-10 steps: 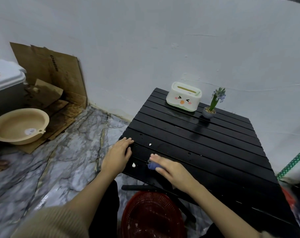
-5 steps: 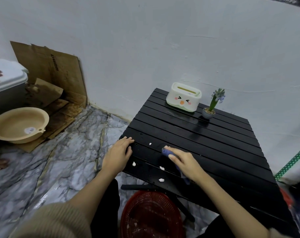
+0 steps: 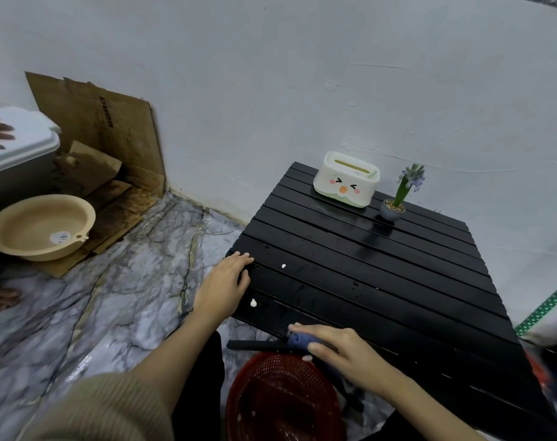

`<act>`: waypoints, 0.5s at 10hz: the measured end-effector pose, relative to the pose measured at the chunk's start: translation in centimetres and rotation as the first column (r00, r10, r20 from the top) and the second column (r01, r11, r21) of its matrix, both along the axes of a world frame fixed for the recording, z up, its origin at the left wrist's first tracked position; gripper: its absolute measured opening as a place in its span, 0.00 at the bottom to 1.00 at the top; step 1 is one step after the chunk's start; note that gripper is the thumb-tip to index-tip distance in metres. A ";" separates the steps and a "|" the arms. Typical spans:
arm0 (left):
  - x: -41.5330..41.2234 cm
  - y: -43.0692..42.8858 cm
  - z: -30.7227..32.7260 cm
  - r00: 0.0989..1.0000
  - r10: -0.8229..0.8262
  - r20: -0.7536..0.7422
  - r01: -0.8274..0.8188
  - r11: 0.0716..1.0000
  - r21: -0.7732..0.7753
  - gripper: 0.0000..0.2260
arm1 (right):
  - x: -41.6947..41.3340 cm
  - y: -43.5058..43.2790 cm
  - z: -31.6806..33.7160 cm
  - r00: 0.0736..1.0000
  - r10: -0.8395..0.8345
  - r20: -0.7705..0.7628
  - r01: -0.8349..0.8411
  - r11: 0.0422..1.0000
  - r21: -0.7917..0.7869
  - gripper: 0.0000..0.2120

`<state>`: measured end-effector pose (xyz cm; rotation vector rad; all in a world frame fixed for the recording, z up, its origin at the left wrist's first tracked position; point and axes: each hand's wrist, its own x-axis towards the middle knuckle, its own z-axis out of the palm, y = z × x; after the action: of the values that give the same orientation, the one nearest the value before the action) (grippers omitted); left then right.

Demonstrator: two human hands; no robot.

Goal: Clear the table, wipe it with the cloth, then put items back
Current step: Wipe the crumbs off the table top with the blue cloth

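Note:
A black slatted table point(image 3: 382, 268) stands against the white wall. My right hand point(image 3: 337, 351) presses a blue cloth point(image 3: 298, 340) at the table's near edge, just above a red mesh basket point(image 3: 280, 399) on the floor. My left hand point(image 3: 226, 284) lies flat on the table's left edge, fingers spread, holding nothing. Two white crumbs point(image 3: 253, 302) remain on the slats near my left hand. At the far side sit a white tissue box point(image 3: 345, 179) with a cartoon face and a small potted flower point(image 3: 398, 202).
A beige basin point(image 3: 40, 227) and flattened cardboard point(image 3: 105, 148) lie on the marble floor at left. A white lidded bin point(image 3: 13, 144) has another person's hand on it. A bare foot point(image 3: 0, 299) shows at the far left edge.
My right hand swept the blue cloth from mid-table back to the near edge over the basket; the white bits near that edge are gone. My left hand stayed put.

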<state>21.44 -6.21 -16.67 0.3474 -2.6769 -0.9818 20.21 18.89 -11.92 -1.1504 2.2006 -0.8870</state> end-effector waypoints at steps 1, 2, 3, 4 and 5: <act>0.0 0.0 -0.1 1.000 -0.001 -0.003 0.001 1.000 0.000 0.15 | -1.3 0.2 1.3 0.995 -0.099 0.009 0.100 0.992 -0.078 0.18; 0.0 0.0 -0.1 1.000 -0.003 -0.003 0.003 1.000 -0.002 0.15 | -3.7 -0.6 2.1 0.973 -0.227 -0.029 0.221 0.966 -0.137 0.13; 0.0 0.0 0.0 1.000 -0.001 -0.003 0.001 1.000 -0.001 0.15 | -6.5 -2.3 2.0 0.938 -0.340 -0.064 0.326 0.931 -0.164 0.13; 0.0 -0.1 0.1 1.000 -0.011 -0.002 0.011 1.000 -0.005 0.15 | -9.0 -5.0 0.6 0.912 -0.386 -0.135 0.367 0.918 -0.148 0.13; 0.0 -0.2 0.1 1.000 -0.015 -0.003 0.015 1.000 0.005 0.15 | -10.8 -7.9 -1.7 0.904 -0.352 -0.242 0.352 0.935 -0.044 0.15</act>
<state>21.41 -6.42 -16.52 0.3270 -2.6789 -0.9928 9.42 11.02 -13.59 -0.9147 2.6714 -0.9249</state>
